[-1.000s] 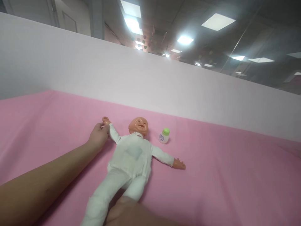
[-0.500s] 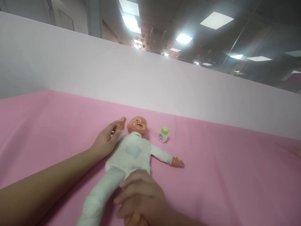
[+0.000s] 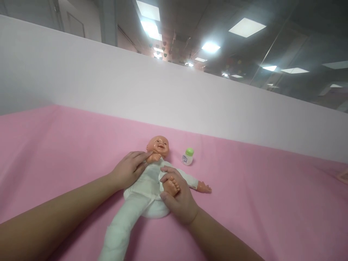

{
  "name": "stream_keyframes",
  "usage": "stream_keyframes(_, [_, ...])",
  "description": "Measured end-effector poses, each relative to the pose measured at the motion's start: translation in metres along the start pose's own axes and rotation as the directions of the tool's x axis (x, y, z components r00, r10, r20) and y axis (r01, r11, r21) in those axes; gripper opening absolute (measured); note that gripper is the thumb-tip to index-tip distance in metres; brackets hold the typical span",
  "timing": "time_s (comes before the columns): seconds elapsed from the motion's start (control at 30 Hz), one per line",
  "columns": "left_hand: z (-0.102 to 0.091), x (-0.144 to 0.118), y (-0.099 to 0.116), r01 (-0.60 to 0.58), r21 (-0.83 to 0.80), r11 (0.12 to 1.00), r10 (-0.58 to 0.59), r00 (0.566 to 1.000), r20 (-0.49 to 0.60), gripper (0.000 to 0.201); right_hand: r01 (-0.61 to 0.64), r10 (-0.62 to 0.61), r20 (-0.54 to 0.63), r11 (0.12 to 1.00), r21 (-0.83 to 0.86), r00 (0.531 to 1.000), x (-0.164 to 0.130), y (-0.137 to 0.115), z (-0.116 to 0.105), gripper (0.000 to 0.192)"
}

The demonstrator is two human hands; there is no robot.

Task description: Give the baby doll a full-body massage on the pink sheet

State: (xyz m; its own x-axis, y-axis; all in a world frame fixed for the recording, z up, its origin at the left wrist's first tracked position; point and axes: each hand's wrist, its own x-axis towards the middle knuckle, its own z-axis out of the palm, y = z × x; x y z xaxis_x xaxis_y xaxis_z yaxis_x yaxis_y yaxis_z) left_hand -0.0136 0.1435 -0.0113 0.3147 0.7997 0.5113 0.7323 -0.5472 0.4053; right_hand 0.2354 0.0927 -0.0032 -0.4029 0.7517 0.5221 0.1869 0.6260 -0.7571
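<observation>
A baby doll (image 3: 141,185) with a white cloth body lies on its back, its head toward the far wall. My left hand (image 3: 130,168) is closed around the doll's arm near the wrist, and the doll's hand (image 3: 154,157) rests across its upper chest below the chin. With my right hand (image 3: 181,201) I grip the doll's foot (image 3: 172,186), folded up over its belly with the toes showing. The doll's other leg (image 3: 119,228) stretches toward me, and its other arm (image 3: 190,179) lies out to the right.
A small clear bottle (image 3: 187,157) with a green cap stands right of the doll's head. Pink cloth (image 3: 244,203) covers the surface. A white wall (image 3: 163,94) borders the far side. Something pale (image 3: 343,176), hard to make out, sits at the right edge.
My right hand has raised the doll's foot from near the bottom edge up over its belly. My left hand has brought the doll's arm from beside its head across onto the chest.
</observation>
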Motion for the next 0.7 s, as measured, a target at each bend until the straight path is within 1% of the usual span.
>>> stream_keyframes(0.17, [-0.002, -0.001, 0.004, 0.027, -0.016, 0.999, -0.027, 1.0, -0.003, 0.045, 0.03, -0.031, -0.02, 0.998, -0.047, 0.999, -0.006, 0.013, 0.01, 0.03])
stream_keyframes(0.3, [-0.002, -0.001, 0.007, 0.06, -0.093, 0.994, -0.062, 0.998, -0.018, 0.044, 0.062, -0.065, -0.02, 0.992, -0.111, 0.998, -0.008, 0.012, 0.012, 0.031])
stream_keyframes(0.37, [-0.001, -0.001, 0.007, 0.118, -0.174, 0.978, -0.128, 0.991, -0.047, 0.044, 0.088, -0.092, -0.017, 0.983, -0.162, 0.996, -0.007, 0.005, 0.011, 0.034])
stream_keyframes(0.43, [-0.001, 0.0, 0.003, 0.231, -0.267, 0.936, -0.261, 0.962, -0.081, 0.045, 0.155, -0.163, -0.019, 0.964, -0.218, 0.986, -0.007, -0.003, 0.011, 0.035])
stream_keyframes(0.47, [-0.001, 0.001, -0.001, 0.3, -0.309, 0.903, -0.343, 0.935, -0.095, 0.046, 0.208, -0.219, -0.018, 0.947, -0.243, 0.976, -0.007, -0.008, 0.011, 0.036])
stream_keyframes(0.5, [-0.001, 0.002, -0.006, 0.369, -0.351, 0.861, -0.427, 0.898, -0.105, 0.046, 0.265, -0.278, -0.014, 0.928, -0.262, 0.96, -0.007, -0.012, 0.01, 0.037])
stream_keyframes(0.57, [-0.002, 0.005, -0.019, 0.491, -0.443, 0.75, -0.593, 0.796, -0.121, 0.045, 0.354, -0.364, 0.015, 0.895, -0.27, 0.931, -0.008, -0.02, 0.011, 0.039])
stream_keyframes(0.63, [-0.002, 0.007, -0.033, 0.56, -0.548, 0.621, -0.722, 0.681, -0.123, 0.041, 0.393, -0.383, 0.088, 0.893, -0.22, 0.919, -0.014, -0.027, 0.012, 0.035])
stream_keyframes(0.67, [-0.003, 0.009, -0.039, 0.569, -0.595, 0.567, -0.762, 0.636, -0.119, 0.039, 0.394, -0.373, 0.141, 0.902, -0.178, 0.917, -0.018, -0.03, 0.013, 0.032])
stream_keyframes(0.7, [-0.003, 0.009, -0.044, 0.568, -0.631, 0.528, -0.787, 0.606, -0.113, 0.037, 0.388, -0.359, 0.198, 0.912, -0.135, 0.912, -0.022, -0.032, 0.014, 0.028])
